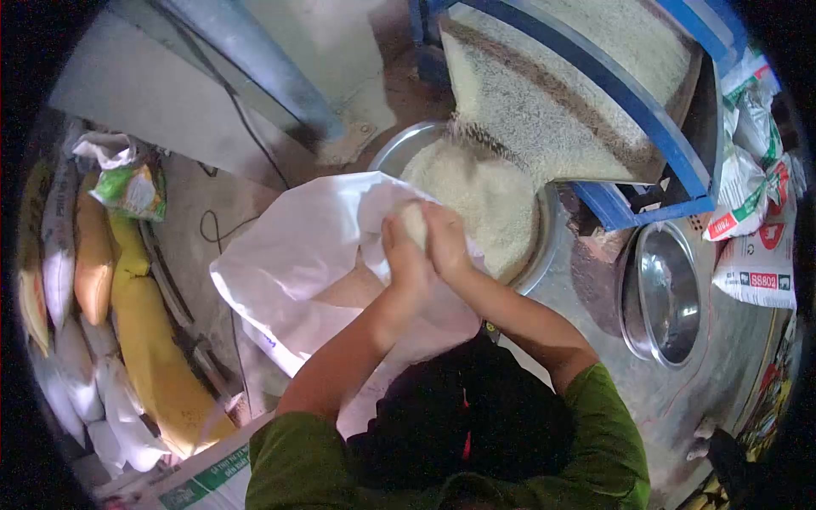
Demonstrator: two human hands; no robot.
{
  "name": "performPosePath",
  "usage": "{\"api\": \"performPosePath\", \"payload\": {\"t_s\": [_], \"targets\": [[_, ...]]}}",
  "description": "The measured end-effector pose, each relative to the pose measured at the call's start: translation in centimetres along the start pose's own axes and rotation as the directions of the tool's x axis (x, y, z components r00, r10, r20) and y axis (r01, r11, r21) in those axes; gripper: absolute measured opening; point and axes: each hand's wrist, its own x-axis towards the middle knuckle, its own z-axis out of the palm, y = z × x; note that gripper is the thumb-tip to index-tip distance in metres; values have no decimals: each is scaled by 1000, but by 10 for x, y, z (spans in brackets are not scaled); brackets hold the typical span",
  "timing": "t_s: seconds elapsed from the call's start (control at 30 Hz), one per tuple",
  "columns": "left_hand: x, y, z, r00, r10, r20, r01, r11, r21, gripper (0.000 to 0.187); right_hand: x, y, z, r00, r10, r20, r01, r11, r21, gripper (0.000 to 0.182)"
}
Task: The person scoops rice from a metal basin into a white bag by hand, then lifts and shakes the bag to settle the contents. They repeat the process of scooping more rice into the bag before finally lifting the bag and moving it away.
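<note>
My left hand (403,255) and my right hand (446,241) are pressed together, cupped around a heap of pale rice (414,223). Both are a little blurred, and some fingers are hidden. They are over the open mouth of a white sack (280,242), which lies against my front; more grain shows inside it. Just beyond, a wide metal basin (544,255) is heaped with loose rice (476,191). Grain falls into this basin from the lip of a blue-framed sloping tray (544,102) covered in rice.
Two nested metal bowls (671,293) lean on the floor at right. Printed sacks (756,246) are stacked beyond them. Along the left lie several filled bags, including a long yellow sack (157,340). A dark cable (208,225) runs across the floor. A blue-grey metal beam (263,64) slants at top left.
</note>
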Motion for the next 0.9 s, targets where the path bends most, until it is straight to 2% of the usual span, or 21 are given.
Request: {"api": "performPosePath", "payload": {"t_s": [0.07, 0.1, 0.13, 0.17, 0.23, 0.27, 0.33, 0.37, 0.4, 0.43, 0.47, 0.5, 0.57, 0.6, 0.63, 0.67, 0.7, 0.73, 0.8, 0.87, 0.9], "targets": [[-11, 13, -29, 999, -15, 32, 14, 1000, 7, 38, -8, 35, 7, 978, 98, 184, -83, 993, -89, 25], [-16, 20, -41, 976, -214, 36, 217, 971, -98, 39, -12, 42, 8, 978, 93, 185, -78, 993, -91, 25], [-15, 26, -51, 911, -407, 63, 411, 891, -193, 41, -17, 47, 9, 945, -26, 326, 124, 950, -286, 23], [-10, 29, -57, 910, -409, 66, 414, 890, -191, 41, -20, 51, 8, 872, -101, 479, 334, 837, -433, 22], [7, 32, -71, 838, -544, -34, 540, 837, -83, 48, -12, 34, -4, 862, -44, 504, 321, 818, -478, 23], [22, 19, -83, 837, -543, 68, 547, 825, -143, 49, -4, 24, -14, 852, 12, 524, 310, 794, -522, 25], [29, 28, -66, 822, -564, 78, 566, 824, -14, 47, 18, 4, -39, 939, -64, 337, 244, 815, -526, 18], [31, 35, -52, 812, -578, 85, 570, 816, 98, 45, 28, -13, -56, 957, -16, 289, 183, 807, -561, 20], [25, 44, -32, 709, -651, 272, 679, 734, -14, 41, 41, -6, -77, 985, -64, 162, 149, 795, -588, 21], [30, 31, -16, 845, -453, 285, 445, 890, 99, 40, 55, 0, -103, 987, -146, 63, 153, 765, -626, 20], [38, 12, 2, 918, -226, 326, 167, 966, 198, 40, 64, 6, -127, 973, -228, -33, 150, 733, -663, 19], [46, -5, 25, 932, -191, 309, 125, 967, 222, 39, 66, 12, -150, 971, -235, -49, 145, 734, -663, 19], [75, -52, 64, 943, -29, 333, -136, 877, 461, 36, 70, 30, -187, 912, -411, -18, 168, 411, -896, 21], [95, -86, 77, 937, 82, 340, -275, 772, 573, 35, 75, 48, -197, 910, -413, -32, 155, 413, -897, 21], [109, -114, 85, 934, 77, 350, -278, 771, 572, 35, 83, 68, -208, 942, -327, -77, 138, 587, -798, 24], [121, -137, 91, 935, 206, 289, -351, 655, 669, 36, 92, 89, -218, 967, -233, -100, 109, 737, -667, 27], [129, -151, 100, 908, 341, 243, -398, 522, 754, 36, 105, 113, -223, 965, -239, -108, 107, 735, -669, 27], [119, -153, 106, 913, 374, 160, -334, 465, 820, 39, 116, 142, -222, 955, -284, -90, 173, 775, -608, 30], [111, -166, 106, 907, 393, 153, -354, 511, 783, 39, 112, 162, -210, 948, -308, -80, 218, 811, -543, 33], [105, -163, 107, 889, 436, 140, -388, 554, 737, 40, 101, 122, -174, 922, -12, -387, -90, 965, -247, 36], [100, -152, 107, 979, 200, 26, -171, 757, 630, 40, 95, 93, -151, 859, 158, -487, -212, 976, -57, 38]]}}
